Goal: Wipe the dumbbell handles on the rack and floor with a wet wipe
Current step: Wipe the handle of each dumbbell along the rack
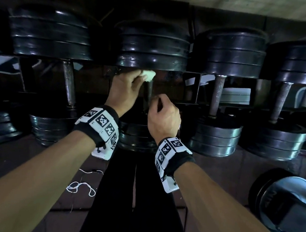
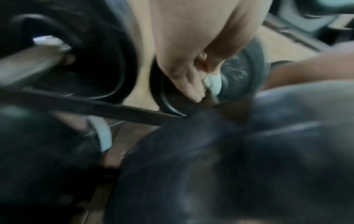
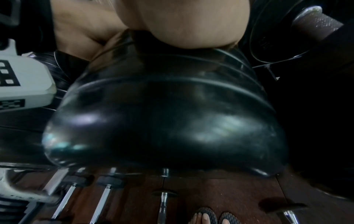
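Observation:
Black plate dumbbells lie in a row on the rack [image 1: 190, 102]. At the far end of the middle dumbbell's dark handle [image 1: 147, 93], right under the far plates [image 1: 152, 48], my left hand [image 1: 127, 88] pinches a crumpled white wet wipe [image 1: 148, 75]. The left wrist view shows the wipe [image 2: 212, 83] between my fingertips [image 2: 191, 89], against a plate. My right hand [image 1: 164, 115] is curled round the near end of the same handle. In the right wrist view the dumbbell's near plates [image 3: 162, 121] fill the frame and hide the handle.
More dumbbells flank it, with handles to the left [image 1: 69, 85] and right [image 1: 217, 95], [image 1: 281, 102]. Another dumbbell [image 1: 284, 203] lies on the floor at lower right. A white string [image 1: 82, 187] lies beside my dark trouser legs [image 1: 135, 196]. Chrome bars [image 3: 103, 201] lie below.

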{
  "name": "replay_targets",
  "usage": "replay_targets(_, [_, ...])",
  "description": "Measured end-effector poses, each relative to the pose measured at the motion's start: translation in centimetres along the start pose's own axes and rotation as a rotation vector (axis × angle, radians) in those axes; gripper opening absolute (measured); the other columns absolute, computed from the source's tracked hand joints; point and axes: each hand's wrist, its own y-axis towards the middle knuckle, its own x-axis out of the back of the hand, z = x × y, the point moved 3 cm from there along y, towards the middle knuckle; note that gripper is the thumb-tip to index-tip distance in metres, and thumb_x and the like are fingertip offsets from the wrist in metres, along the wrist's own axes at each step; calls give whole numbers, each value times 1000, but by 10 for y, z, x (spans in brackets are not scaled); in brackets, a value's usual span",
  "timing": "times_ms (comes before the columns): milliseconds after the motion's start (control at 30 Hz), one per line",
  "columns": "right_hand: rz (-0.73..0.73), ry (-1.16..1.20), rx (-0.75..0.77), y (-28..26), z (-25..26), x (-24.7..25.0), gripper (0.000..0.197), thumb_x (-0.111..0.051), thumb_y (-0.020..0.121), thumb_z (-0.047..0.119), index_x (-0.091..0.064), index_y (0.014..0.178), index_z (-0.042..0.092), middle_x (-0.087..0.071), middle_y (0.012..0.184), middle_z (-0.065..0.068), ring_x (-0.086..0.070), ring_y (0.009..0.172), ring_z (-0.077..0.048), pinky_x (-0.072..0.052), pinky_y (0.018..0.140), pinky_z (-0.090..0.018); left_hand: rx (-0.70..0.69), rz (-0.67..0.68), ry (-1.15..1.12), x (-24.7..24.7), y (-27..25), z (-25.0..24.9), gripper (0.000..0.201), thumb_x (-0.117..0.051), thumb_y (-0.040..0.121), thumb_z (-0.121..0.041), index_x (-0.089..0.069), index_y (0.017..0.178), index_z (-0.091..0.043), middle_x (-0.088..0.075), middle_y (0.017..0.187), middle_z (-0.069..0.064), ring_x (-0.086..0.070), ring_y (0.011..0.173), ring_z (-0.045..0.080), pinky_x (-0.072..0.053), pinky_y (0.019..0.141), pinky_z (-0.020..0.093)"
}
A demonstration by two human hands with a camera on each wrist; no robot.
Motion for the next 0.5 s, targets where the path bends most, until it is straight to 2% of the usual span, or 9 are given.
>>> replay_targets(33, [-2, 2, 4, 0, 0, 0, 20, -49, 98, 28, -60, 86, 17, -57, 63, 7, -56, 59, -22, -41, 55, -33, 52, -11, -41, 2, 1, 5, 32, -55, 100, -27, -63, 81, -3, -70, 76, 14, -70, 72, 28, -55, 66, 34])
replay_targets(100, [-3, 8, 15, 0, 1, 1, 20, -49, 97, 28, -62, 87, 17, -62, 66, 5, -59, 61, -22, -46, 55, -35, 168, -20, -127, 2, 0, 14, 34, -54, 100, -29, -59, 80, -2, -71, 80, 11, -73, 80, 21, -59, 71, 43])
replay_targets(167, [8, 8, 18, 1, 0, 0, 20, -49, 97, 28, -62, 87, 17, -61, 66, 5, -58, 60, -21, -45, 55, -33, 293, -32, -127, -3, 3, 31, 34, -53, 99, -31, -63, 85, -2, -73, 85, 12, -73, 84, 21, -59, 76, 45])
replay_targets(233, [20, -2, 17, 1, -1, -1, 20, -49, 97, 28, -57, 82, 17, -56, 61, 7, -55, 57, -20, -42, 54, -32, 447, 6, -151, -9, 10, 50, 28, -55, 96, -31, -69, 89, -7, -74, 91, 11, -73, 85, 25, -59, 82, 46])
replay_targets(300, [24, -8, 15, 1, -1, -2, 23, -50, 97, 28, -48, 76, 20, -51, 58, 8, -52, 54, -23, -42, 52, -34, 545, 54, -270, -14, 19, 57, 17, -57, 96, -25, -69, 97, -13, -74, 103, 10, -73, 92, 24, -59, 85, 40])
replay_targets(367, [26, -9, 4, 1, -1, -1, 25, -50, 97, 28, -43, 74, 21, -49, 58, 8, -51, 55, -24, -40, 53, -34, 536, 100, -322, -17, 28, 48, 18, -56, 99, -18, -68, 108, -9, -72, 110, 10, -72, 94, 21, -60, 79, 31])
replay_targets(400, [27, -7, -4, 1, -1, -1, 25, -50, 97, 27, -43, 74, 22, -49, 58, 8, -51, 55, -24, -40, 54, -34, 520, 115, -331, -19, 32, 48, 20, -56, 99, -18, -68, 111, -8, -72, 108, 7, -72, 93, 16, -59, 81, 28])
replay_targets(467, [28, -3, -10, 1, 0, -1, 24, -50, 97, 28, -43, 75, 22, -49, 58, 8, -52, 57, -25, -40, 55, -34, 499, 139, -324, -19, 34, 40, 21, -60, 97, -24, -71, 110, -13, -73, 103, 1, -70, 91, 8, -56, 90, 29])
replay_targets(500, [22, 1, -6, 1, 0, 0, 24, -50, 97, 28, -43, 75, 22, -50, 59, 8, -52, 57, -25, -41, 55, -35, 495, 149, -336, -17, 31, 37, 21, -61, 94, -29, -73, 106, -17, -73, 103, 1, -70, 95, 11, -55, 95, 34])
